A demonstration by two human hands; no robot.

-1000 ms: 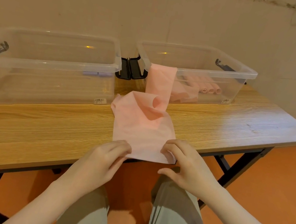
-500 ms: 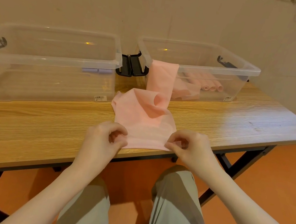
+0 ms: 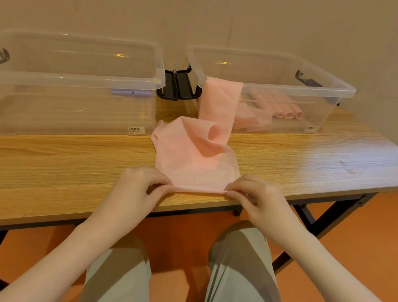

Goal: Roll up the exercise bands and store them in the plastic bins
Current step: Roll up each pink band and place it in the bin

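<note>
The thin pink stretchy exercise band point(image 3: 192, 155) trails from the right clear plastic bin point(image 3: 331, 88) across the wooden worktop point(image 3: 61, 169), its near edge pinched by left hand point(image 3: 135, 188) and right hand point(image 3: 260, 199), whose grip should turn evenly, tightly.
</note>
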